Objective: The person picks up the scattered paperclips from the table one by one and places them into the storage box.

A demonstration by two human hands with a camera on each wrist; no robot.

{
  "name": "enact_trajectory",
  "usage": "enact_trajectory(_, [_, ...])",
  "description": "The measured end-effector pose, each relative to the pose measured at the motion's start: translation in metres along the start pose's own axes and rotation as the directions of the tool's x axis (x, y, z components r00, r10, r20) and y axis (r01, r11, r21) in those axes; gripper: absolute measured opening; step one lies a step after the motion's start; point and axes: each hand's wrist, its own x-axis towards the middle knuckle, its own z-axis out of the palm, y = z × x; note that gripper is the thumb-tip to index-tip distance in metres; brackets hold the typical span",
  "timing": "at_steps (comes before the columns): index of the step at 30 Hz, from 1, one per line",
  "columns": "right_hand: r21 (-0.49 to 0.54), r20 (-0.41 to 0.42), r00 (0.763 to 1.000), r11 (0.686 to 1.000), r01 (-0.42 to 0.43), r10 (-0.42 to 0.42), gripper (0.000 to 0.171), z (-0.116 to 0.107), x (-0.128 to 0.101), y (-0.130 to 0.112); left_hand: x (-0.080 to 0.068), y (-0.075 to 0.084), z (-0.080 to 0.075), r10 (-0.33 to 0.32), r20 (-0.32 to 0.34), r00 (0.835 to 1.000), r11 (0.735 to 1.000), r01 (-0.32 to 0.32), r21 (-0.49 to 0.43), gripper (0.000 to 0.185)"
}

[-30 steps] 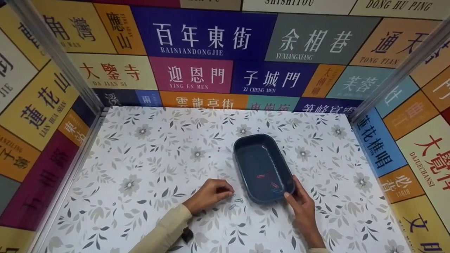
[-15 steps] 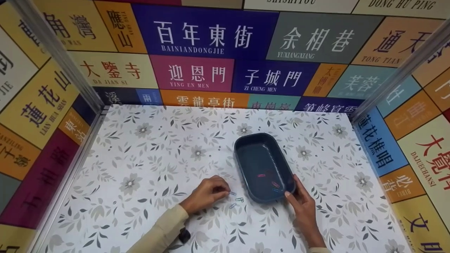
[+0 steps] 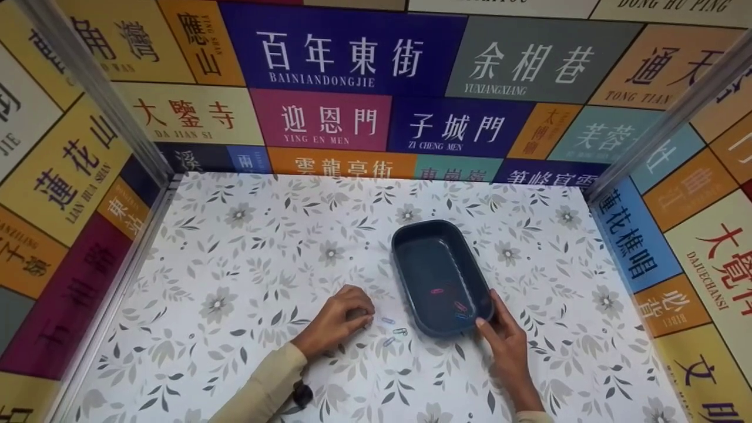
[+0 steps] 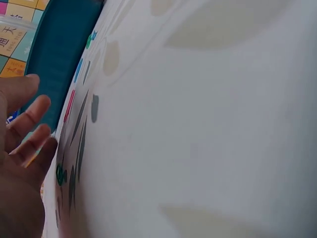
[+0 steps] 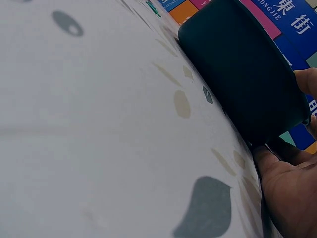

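Note:
A dark blue-grey plastic box [image 3: 433,264] stands on the table, with a few pink and blue paper clips inside. My right hand [image 3: 510,346] grips its near right corner, thumb at the rim; in the right wrist view that hand [image 5: 292,183] holds the box's end [image 5: 237,74]. To the left of the box, my left hand [image 3: 338,317] is just above or on the table, fingers loosely bent and holding nothing. Between hand and box lie a pale paper clip [image 3: 388,321], a green one [image 3: 400,332] and a bluish one [image 3: 389,341]. In the left wrist view, a pink clip [image 4: 69,105] shows beyond the fingers.
A white tablecloth with grey flowers and leaves [image 3: 235,258] covers the table. Coloured panels with written characters [image 3: 341,59] stand behind and at both sides, joined by metal posts [image 3: 670,117]. A dark strap piece [image 3: 302,395] sits at my left wrist.
My left hand has drawn back to the left, away from the pale paper clip at its fingertips, which now lies apart on the table. My right hand and the box stay in place.

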Motion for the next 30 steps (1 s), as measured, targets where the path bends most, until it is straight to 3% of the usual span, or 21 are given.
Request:
enact_trajectory(8, [0.021,0.003,1.0,1.0,0.008,-0.008,0.07,-0.001,0.0,0.001,-0.005,-0.001,-0.004,0.004,0.019,1.0,0.991,-0.006,0.136,0.011])
enact_trajectory(16, [0.017,0.011,1.0,1.0,0.009,-0.009,0.071,-0.001,0.0,0.001,-0.007,-0.005,-0.007,0.025,0.09,0.996,0.97,-0.047,0.24,0.007])
enact_trajectory(22, [0.02,0.003,1.0,1.0,0.016,-0.017,0.07,-0.001,0.0,0.002,-0.009,-0.008,-0.011,0.042,0.126,0.991,0.967,-0.072,0.245,0.004])
enact_trajectory(30, [0.013,0.001,1.0,1.0,0.005,-0.005,0.07,-0.001,-0.001,0.001,-0.009,-0.009,-0.012,0.029,0.139,0.99,0.973,-0.06,0.222,0.005])
